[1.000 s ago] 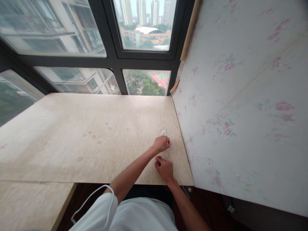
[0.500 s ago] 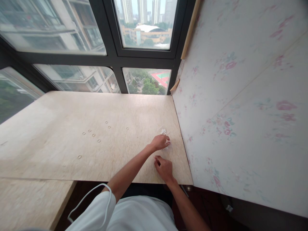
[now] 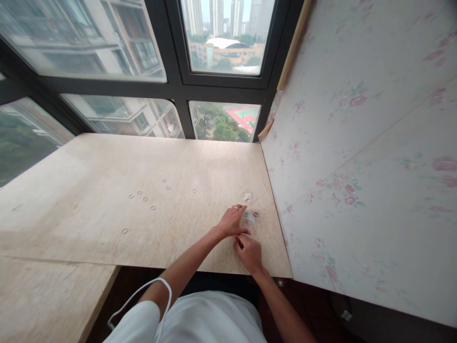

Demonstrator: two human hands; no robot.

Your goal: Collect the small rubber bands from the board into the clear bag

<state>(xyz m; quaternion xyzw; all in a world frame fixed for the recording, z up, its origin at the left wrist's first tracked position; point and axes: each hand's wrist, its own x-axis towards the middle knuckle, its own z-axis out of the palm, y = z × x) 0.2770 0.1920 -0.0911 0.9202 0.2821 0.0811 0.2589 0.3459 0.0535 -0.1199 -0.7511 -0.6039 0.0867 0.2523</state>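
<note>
My left hand (image 3: 231, 222) is over the stone-like sill, its fingers apart and stretched to the right, with a thin ring around one finger. Beside its fingertips lies a small clear plastic packet (image 3: 253, 217) with reddish and greenish bits in it. My right hand (image 3: 249, 251) rests just below, fingers curled into a pinch; whatever is in them is hidden. The left thumb reaches close to the right fingertips, and I cannot tell whether they touch. A small crumpled white piece (image 3: 247, 196) lies past the packet.
Several thin rings lie scattered on the sill, among them one ring (image 3: 194, 191) nearest my hands and another ring (image 3: 124, 231) towards the front left. A floral-papered wall (image 3: 342, 190) borders the right side. Dark window frames (image 3: 224, 88) stand behind.
My left hand has drawn back from the plastic packet towards my right hand, uncovering the packet. My right hand stays curled. The view has shifted slightly.
</note>
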